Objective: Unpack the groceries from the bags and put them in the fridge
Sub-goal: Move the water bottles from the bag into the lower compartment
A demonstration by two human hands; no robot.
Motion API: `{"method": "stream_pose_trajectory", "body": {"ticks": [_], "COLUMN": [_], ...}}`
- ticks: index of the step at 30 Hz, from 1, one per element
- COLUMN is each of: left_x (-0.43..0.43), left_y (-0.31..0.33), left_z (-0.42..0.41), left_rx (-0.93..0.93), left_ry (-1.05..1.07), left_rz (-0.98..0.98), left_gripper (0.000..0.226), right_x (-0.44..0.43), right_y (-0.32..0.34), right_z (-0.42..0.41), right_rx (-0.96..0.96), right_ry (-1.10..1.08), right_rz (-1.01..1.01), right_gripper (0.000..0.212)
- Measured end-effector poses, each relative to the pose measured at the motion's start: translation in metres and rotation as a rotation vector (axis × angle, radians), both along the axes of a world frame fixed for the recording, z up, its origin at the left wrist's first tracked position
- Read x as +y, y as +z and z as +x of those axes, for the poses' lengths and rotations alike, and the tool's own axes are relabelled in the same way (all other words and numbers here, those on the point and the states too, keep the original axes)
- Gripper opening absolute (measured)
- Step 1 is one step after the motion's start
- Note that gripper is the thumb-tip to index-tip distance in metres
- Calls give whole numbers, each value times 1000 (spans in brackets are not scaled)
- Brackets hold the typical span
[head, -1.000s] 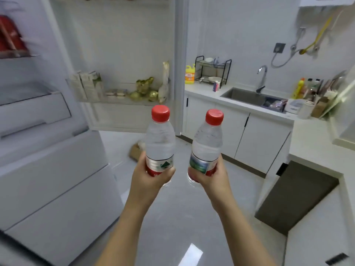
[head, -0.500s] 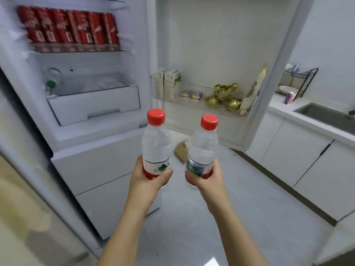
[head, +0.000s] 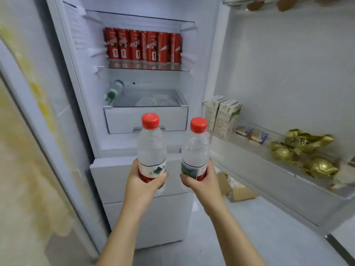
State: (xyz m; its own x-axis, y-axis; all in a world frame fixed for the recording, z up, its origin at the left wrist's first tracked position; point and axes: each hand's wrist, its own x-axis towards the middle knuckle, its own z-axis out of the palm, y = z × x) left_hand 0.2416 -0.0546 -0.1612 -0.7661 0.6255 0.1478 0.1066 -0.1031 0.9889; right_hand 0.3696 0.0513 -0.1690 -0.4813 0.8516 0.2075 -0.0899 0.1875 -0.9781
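The left hand point(head: 143, 186) curls its fingers round the labelled waist of the left bottle point(head: 151, 148), the right hand point(head: 201, 184) likewise round the right bottle point(head: 195, 150). Both are clear ribbed plastic, red-capped, held upright before the open white fridge point(head: 146, 121), below its glossy red cans point(head: 143, 46).

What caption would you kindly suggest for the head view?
Left hand holds left bottle, right hand right bottle, before open fridge.

Seven cans point(head: 142, 46), three bottles point(head: 151, 148), two cartons point(head: 222, 116).

Brown cardboard box point(head: 236, 189) lying on the pale grey floor point(head: 249, 237), yellow-mottled wall point(head: 23, 169) at far left
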Motion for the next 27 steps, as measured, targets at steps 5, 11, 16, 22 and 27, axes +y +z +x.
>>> {"method": "stream_pose_trajectory", "body": {"ticks": [5, 11, 16, 22, 27], "left_x": [15, 31, 58, 106, 135], "left_y": [-8, -17, -23, -23, -32], "left_z": [-20, -54, -98, -173, -230], "left_rx": [-12, -34, -58, -26, -40], "left_ry": [108, 187, 211, 154, 140], "left_rz": [-27, -68, -85, -121, -154], "left_gripper": [47, 47, 45, 45, 47], "right_x": [35, 63, 86, 125, 154], "right_y": [-6, -18, -25, -24, -27], "right_z": [-32, -77, -123, -192, -234], "right_rx": [-29, -56, -89, -105, -132], "right_ry": [96, 156, 151, 83, -6], "right_rz": [-3, -48, -56, -52, -65], "right_gripper": [44, 52, 57, 54, 56]}}
